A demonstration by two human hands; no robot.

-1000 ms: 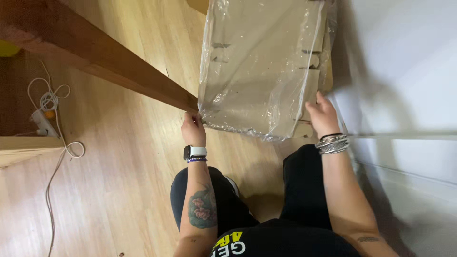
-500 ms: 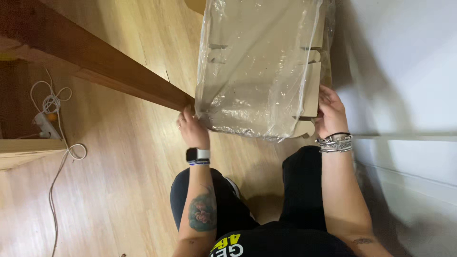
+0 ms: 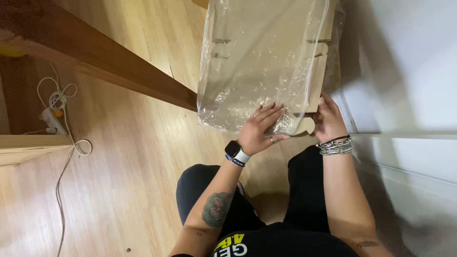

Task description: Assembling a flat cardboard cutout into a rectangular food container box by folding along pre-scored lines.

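Left hand (image 3: 261, 132) lies flat, fingers spread on the clear crinkled plastic wrap (image 3: 257, 66), pressing rather than gripping; right hand (image 3: 329, 120) clasps the lower corner of the flat tan cardboard panel (image 3: 318, 81) inside it, which stands upright over the wooden floor (image 3: 124, 181) beside the dark wooden beam (image 3: 109, 66). Looks like the unwrapping stage; next, the left fingers need a pinch of loose film near that bottom edge.
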